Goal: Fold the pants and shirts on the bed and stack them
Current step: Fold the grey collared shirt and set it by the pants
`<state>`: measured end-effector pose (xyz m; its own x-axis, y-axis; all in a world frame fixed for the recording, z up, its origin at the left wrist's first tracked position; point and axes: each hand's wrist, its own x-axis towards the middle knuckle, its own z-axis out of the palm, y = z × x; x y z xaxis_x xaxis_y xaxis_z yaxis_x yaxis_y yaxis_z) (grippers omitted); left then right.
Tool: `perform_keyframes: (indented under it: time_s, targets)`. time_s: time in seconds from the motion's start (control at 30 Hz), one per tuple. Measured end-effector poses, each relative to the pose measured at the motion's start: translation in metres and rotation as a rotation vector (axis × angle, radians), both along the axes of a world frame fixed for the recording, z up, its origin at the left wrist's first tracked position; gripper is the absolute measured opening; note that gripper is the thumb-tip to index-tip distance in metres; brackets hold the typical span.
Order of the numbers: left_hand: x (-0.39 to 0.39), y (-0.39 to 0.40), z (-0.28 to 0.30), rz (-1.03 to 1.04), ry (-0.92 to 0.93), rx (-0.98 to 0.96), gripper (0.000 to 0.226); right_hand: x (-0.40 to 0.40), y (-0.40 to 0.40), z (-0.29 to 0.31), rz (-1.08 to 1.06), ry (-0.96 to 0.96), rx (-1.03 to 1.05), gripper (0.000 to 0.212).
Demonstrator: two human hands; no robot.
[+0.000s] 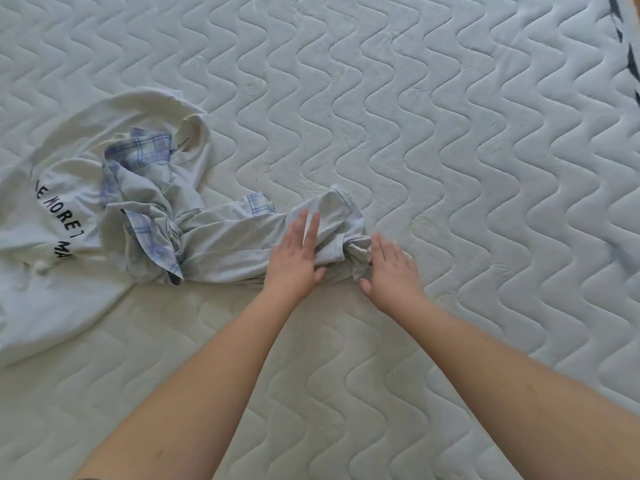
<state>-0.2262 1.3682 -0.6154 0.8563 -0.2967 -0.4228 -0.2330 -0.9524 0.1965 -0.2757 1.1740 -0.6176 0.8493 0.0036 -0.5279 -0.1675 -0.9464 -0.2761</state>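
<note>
- While both bare forearms reach forward over the white wavy-quilted mattress (450,133), the left hand (296,252) lies flat, palm down, fingers straight and close together, pressing on the pale grey garment with blue plaid lining (225,244).
- Just to its right, the right hand (391,268) rests palm down with straight fingers at the bunched, twisted end of that same garment; its fingertips (375,242) touch the crumpled cloth and the thumb points toward the left hand. Neither hand grips or pinches anything.
- That grey garment stretches leftward from the hands across the mattress, unfolded and wrinkled, with plaid patches showing where its fabric is turned over.
- Its far left end is heaped on a white T-shirt with black printed letters (52,188), which lies spread and rumpled at the left edge of view.
- Along the upper right corner runs a dark blue trim (628,53) at the mattress edge.
</note>
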Motion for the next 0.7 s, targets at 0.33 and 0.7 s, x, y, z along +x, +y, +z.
perform_keyframes:
  time_s: [0.33, 0.7]
  targets:
    - [-0.019, -0.011, -0.029, 0.077, 0.065, 0.081, 0.045, -0.001, 0.002, -0.03, 0.152, -0.075, -0.167, 0.024]
    - [-0.148, 0.012, 0.052, 0.311, 0.234, -0.389, 0.02, -0.124, -0.007, 0.05, -0.315, 0.174, 0.523, 0.01]
